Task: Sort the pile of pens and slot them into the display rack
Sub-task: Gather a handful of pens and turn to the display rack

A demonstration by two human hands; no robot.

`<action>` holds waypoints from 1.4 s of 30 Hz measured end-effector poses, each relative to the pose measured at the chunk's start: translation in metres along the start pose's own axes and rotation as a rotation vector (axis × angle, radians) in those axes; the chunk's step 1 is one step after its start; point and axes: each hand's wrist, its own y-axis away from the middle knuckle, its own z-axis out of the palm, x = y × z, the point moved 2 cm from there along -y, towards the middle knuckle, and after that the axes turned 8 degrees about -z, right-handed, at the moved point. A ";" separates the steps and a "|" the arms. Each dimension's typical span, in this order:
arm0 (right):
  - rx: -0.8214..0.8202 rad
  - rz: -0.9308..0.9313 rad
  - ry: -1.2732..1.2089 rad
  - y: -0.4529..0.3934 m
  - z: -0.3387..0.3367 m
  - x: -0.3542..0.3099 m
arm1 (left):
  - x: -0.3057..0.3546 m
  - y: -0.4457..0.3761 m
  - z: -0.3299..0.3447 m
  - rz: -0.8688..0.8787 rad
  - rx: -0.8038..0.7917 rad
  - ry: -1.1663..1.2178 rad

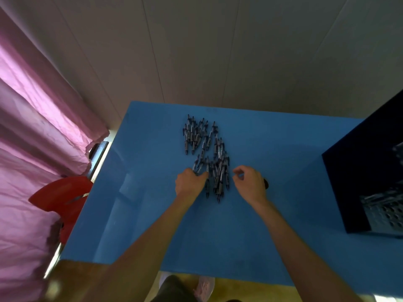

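Observation:
A pile of dark blue and grey pens lies on the blue table, with a tidier bunch of pens farther back. My left hand sits at the pile's near left edge, its fingers curled round a few pens. My right hand hovers just right of the pile, thumb and forefinger curved toward each other with nothing visible between them. The dark display rack stands at the table's right edge; its grid of slots shows at the far right, blurred.
A pink curtain hangs on the left, with a red chair below it beside the table. A pale panelled wall stands behind the table. A small dark object pokes out behind my right hand.

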 end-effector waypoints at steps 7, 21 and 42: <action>-0.008 0.014 0.025 0.004 -0.003 0.004 | 0.003 0.006 0.010 0.082 0.019 -0.136; 0.000 0.007 0.015 0.008 -0.006 0.009 | -0.006 0.010 -0.005 0.137 0.117 -0.272; 0.008 -0.005 0.027 0.017 -0.013 0.026 | 0.026 0.005 0.011 0.015 0.037 -0.123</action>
